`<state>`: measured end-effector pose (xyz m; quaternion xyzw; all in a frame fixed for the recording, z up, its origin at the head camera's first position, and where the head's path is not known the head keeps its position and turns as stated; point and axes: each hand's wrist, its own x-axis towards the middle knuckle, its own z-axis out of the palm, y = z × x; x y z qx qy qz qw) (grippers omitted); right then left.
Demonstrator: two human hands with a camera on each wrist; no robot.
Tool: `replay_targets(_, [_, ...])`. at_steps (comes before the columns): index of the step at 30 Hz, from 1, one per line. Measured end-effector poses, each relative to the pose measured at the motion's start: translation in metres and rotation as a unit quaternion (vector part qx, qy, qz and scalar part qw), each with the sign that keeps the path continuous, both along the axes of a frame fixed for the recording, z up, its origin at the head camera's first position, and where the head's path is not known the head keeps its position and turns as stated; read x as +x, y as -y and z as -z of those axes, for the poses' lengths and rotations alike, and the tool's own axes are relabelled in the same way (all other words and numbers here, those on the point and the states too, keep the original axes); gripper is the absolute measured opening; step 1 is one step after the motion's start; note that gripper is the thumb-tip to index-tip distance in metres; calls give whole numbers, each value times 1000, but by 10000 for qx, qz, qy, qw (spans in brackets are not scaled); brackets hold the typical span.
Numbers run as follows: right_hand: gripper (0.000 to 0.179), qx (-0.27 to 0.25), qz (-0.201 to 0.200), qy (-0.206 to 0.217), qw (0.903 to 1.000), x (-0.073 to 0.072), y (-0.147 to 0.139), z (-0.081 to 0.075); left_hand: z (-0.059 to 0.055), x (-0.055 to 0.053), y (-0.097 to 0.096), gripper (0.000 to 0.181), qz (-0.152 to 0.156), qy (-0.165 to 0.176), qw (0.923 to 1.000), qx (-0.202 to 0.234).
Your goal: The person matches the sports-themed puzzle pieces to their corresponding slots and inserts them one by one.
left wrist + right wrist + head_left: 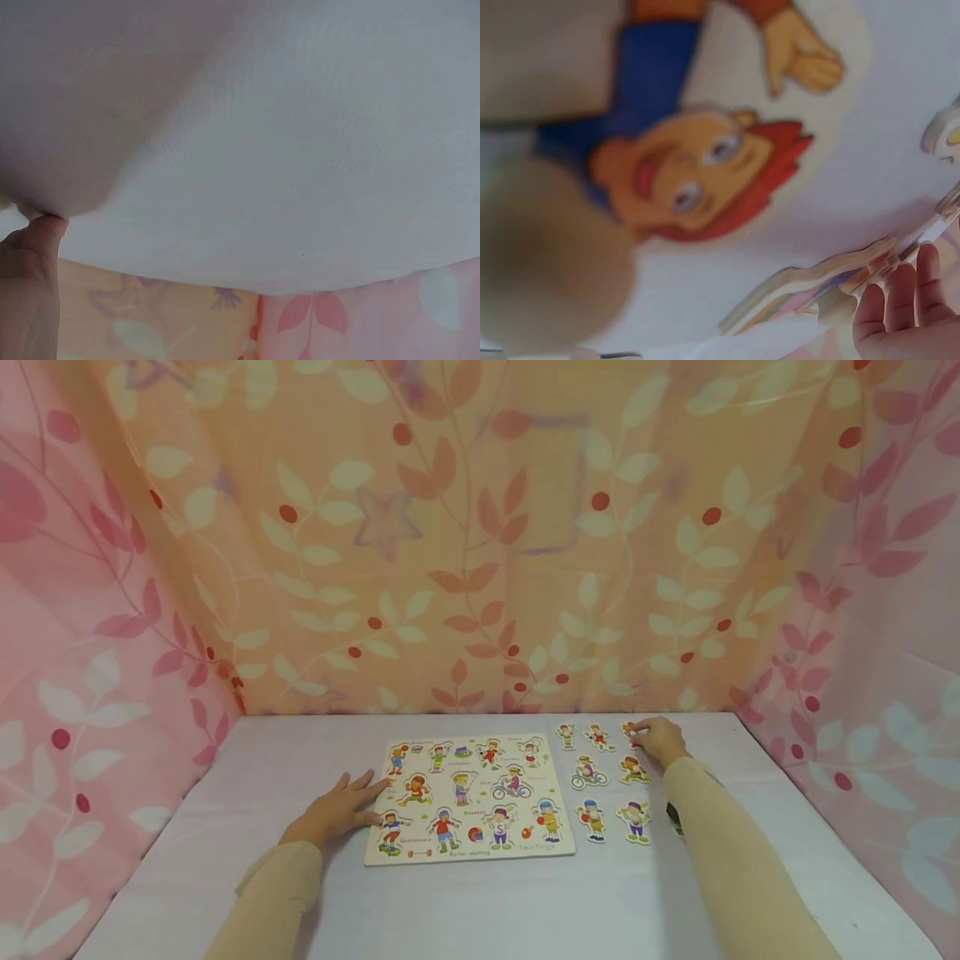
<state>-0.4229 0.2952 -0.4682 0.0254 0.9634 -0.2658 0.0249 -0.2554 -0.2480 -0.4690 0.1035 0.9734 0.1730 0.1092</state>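
A wooden puzzle board (517, 852) printed with children playing sports lies flat on the white table. My left hand (341, 806) rests at its left edge, fingers spread; in the left wrist view only part of the hand (30, 277) shows. To the board's right lie several cut-out puzzle pieces with round knobs, among them a cyclist piece (588, 772) and a runner piece (635, 769). At the far right of this group, my right hand (662, 741) pinches a small figure puzzle piece (628, 732), partly covered by the fingers.
A red-haired boy piece (705, 172) fills much of the right wrist view, partly under my right forearm in the head view. A baseball-player piece (635, 821) lies nearby. Flowered curtains (465, 568) enclose the table (480, 910) at the back and sides.
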Motion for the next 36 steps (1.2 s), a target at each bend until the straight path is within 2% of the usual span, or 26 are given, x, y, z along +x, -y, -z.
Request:
replay_targets(5, [32, -115, 414, 263, 9987, 2, 6, -5, -2, 0, -2, 79, -119, 127, 9998, 10])
replay_targets(9, [31, -233, 692, 322, 9968, 6, 10, -8, -2, 2, -1, 77, -107, 98, 9999, -9])
replay_targets(17, [28, -1022, 692, 49, 9923, 8, 6, -8, -3, 4, -2, 75, 10, -73, 10000, 47])
replay_targets(21, [22, -1471, 623, -143, 9870, 8, 4, -12, -5, 4, -3, 74, -5, -27, 10000, 44])
replay_targets(27, [22, -1820, 801, -471, 9789, 23, 8, -27, -9, 1, -3, 76, -51, 77, 9999, 52])
replay_targets(31, [21, -2094, 987, -415, 9720, 35, 13, -35, -8, -1, -2, 76, -35, 160, 9998, 149])
replay_targets(36, [26, -2395, 976, -216, 9657, 47, 21, -36, -4, 0, -1, 79, -71, 244, 9996, 104])
